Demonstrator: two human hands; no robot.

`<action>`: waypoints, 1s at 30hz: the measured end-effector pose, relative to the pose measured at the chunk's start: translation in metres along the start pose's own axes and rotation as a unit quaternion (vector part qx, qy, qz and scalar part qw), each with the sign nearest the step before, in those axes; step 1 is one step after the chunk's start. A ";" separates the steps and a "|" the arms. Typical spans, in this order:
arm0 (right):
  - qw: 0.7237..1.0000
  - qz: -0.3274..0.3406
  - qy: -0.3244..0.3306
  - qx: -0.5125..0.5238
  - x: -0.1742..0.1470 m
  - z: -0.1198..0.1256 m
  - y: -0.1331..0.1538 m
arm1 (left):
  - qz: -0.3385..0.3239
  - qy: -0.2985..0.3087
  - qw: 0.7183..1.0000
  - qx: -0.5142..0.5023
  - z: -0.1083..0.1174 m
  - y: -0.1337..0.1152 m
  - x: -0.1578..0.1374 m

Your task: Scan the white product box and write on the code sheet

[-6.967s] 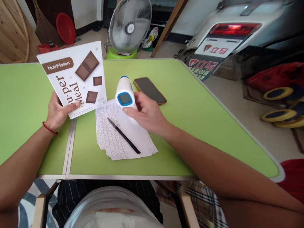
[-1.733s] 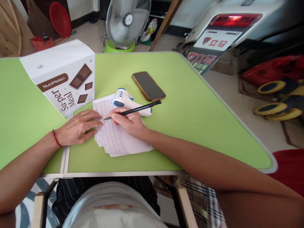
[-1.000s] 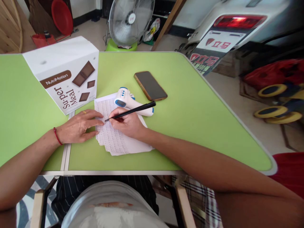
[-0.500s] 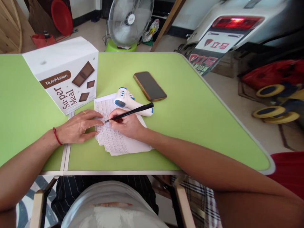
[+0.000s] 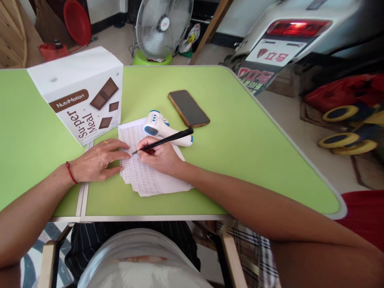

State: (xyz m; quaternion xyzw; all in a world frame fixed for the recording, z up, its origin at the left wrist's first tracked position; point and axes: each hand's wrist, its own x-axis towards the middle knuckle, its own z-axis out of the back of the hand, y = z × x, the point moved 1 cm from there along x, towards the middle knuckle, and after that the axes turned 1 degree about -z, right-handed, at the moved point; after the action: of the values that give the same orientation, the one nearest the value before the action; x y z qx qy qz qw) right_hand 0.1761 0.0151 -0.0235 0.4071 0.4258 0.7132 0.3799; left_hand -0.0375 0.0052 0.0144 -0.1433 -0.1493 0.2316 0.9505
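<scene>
A black pen (image 5: 168, 139) is pinched in my right hand (image 5: 160, 158), slanting up to the right with its tip down at the paper. Rows of small handwriting cover the left part of the stacked paper sheets (image 5: 144, 180); their right part is plain where it shows. My left hand (image 5: 97, 161), with a ring and a red bracelet, lies spread with its fingertips on the sheets' left edge. Just beyond my right hand a white and blue infrared thermometer (image 5: 162, 129) lies across the top of the paper, partly behind the pen.
On the green table (image 5: 255, 160) a phone (image 5: 189, 108) lies beyond the thermometer. A white NutriMotion box (image 5: 75, 80) stands at the left, close to the paper. Past the far edge are a fan (image 5: 164, 28) and a white scooter (image 5: 288, 36).
The pen's upper end has dipped very slightly. Both hands and the paper keep their places; the whole view has shifted a little.
</scene>
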 end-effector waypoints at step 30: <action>0.998 0.005 -0.057 0.013 0.001 0.003 0.000 | -0.001 0.001 1.000 -0.004 -0.001 0.001 0.000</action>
State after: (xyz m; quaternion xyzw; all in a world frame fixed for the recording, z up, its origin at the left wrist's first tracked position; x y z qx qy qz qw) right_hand 0.1780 0.0168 -0.0220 0.4541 0.4103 0.6855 0.3945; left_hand -0.0375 0.0055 0.0138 -0.1473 -0.1497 0.2301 0.9502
